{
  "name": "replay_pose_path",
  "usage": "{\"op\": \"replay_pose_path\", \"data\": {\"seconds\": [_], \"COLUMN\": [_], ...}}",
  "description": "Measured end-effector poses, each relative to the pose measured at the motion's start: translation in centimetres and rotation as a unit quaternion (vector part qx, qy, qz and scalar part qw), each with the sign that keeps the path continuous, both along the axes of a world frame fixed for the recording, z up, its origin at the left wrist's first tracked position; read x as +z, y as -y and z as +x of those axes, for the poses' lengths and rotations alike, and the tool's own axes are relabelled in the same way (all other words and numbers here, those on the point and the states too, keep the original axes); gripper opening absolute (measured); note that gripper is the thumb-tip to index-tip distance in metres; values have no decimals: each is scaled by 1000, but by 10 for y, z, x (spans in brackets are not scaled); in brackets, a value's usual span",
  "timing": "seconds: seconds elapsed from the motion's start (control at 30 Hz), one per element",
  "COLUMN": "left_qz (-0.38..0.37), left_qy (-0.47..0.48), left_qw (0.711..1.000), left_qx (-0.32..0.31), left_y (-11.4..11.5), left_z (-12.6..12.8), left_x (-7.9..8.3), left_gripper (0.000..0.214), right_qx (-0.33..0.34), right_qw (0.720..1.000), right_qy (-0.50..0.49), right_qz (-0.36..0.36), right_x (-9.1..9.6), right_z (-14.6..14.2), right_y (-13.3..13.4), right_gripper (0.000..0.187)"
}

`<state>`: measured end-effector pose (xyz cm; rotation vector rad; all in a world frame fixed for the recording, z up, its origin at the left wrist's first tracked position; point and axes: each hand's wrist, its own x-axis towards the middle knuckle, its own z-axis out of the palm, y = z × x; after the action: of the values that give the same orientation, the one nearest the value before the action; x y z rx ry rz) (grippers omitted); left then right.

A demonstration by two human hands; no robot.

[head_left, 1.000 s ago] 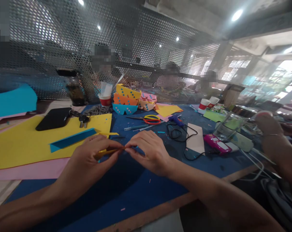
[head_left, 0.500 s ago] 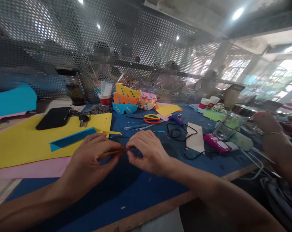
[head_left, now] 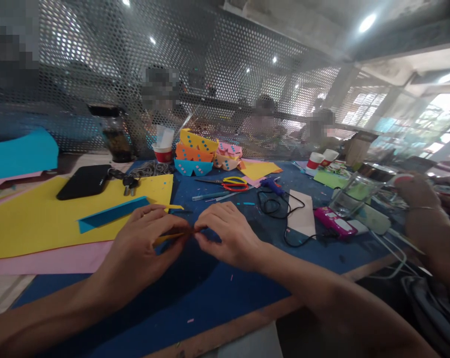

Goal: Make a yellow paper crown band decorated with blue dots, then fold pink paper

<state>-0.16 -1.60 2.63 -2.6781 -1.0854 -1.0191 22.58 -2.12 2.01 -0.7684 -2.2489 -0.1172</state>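
My left hand [head_left: 145,241] is closed on a yellow paper strip [head_left: 170,237], which shows between thumb and fingers; a yellow end also sticks out beyond the knuckles. My right hand [head_left: 228,234] is closed in a pinch at the strip's near end, its fingertips meeting those of my left hand. The exact pinch point is hidden by the fingers. Just behind my left hand, a folded blue paper strip [head_left: 113,214] lies on a large yellow sheet [head_left: 24,223]. Beyond my right hand are scissors [head_left: 235,185] with red and yellow handles and a pen [head_left: 210,196].
Decorated paper crowns [head_left: 195,154] stand by the perforated screen [head_left: 217,74]. A black phone [head_left: 84,182] and keys [head_left: 128,185] lie left. Rightward are a glue gun [head_left: 271,186] with its cord, a pink power strip [head_left: 335,222], a glass jar [head_left: 353,191] and another person's arm [head_left: 422,214].
Both hands keep almost the same pose, still pinching together. The yellow end beyond my left knuckles has shifted slightly left. At the right, the other person's hand has moved slightly.
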Motion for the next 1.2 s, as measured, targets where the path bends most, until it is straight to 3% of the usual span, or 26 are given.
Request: {"op": "replay_pose_path", "data": {"seconds": [0.27,0.43,0.7,0.93,1.2], "left_qz": [-20,-21,-32,-82,-69], "left_qy": [27,42,50,75,60], "left_qw": [999,999,998,994,996], "left_qx": [-33,-23,-28,1,-4], "left_y": [-2,-4,-2,-6,-7], "left_z": [1,1,0,-3,-3], "left_x": [-5,-4,-4,-4,-4], "left_gripper": [17,14,20,22,20], "right_qx": [-8,-22,-40,-62,-44], "right_qw": [1000,999,999,998,997], "right_qy": [8,-6,36,29,-3], "right_qz": [-8,-35,-3,-12,-70], "right_x": [-2,0,1,-1,2], "right_z": [1,3,1,4,5], "right_y": [-1,-1,-1,-4,-4], "right_gripper": [5,10,17,19,16]}}
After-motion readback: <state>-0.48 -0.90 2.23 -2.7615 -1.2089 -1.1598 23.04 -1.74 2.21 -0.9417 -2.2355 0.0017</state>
